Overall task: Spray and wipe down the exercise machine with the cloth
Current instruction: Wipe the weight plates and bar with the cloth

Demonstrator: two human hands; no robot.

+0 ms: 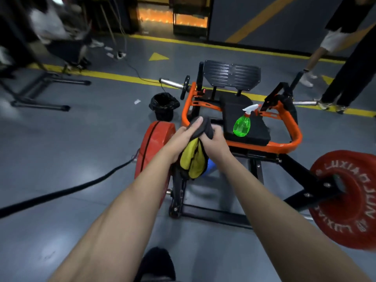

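- Both hands meet in front of the exercise machine (284,147): I see the left hand (183,139) gripping the dark upper fold of the cloth (193,159), thumb laid over the top
- The right hand (215,142), just beside it, curls its fingers round the same dark fold, so both hands are grasping the cloth
- The cloth is dark grey at the top and yellow below; the yellow part hangs between my view of the two wrists, above the machine's black lower frame
- The spray bottle (242,126), translucent green with a white and red trigger head, stands on the machine's black seat pad (234,106), apart from both hands
- An orange tubular frame loops round the seat pad, and a ribbed black plate (232,76) stands at the far end
- One red weight plate (150,143) sits on the machine's left side, just behind the left hand as I see it; a second red plate (345,200) with white lettering sits on a black arm at lower right
- A small bin (163,105) lined with a black bag stands on the grey floor (61,139), left of the orange frame
- A black cable (61,192) runs across the floor from the left edge toward the left weight plate
- Yellow lines cross the floor behind the machine; the legs of other people (345,78) show at the far right
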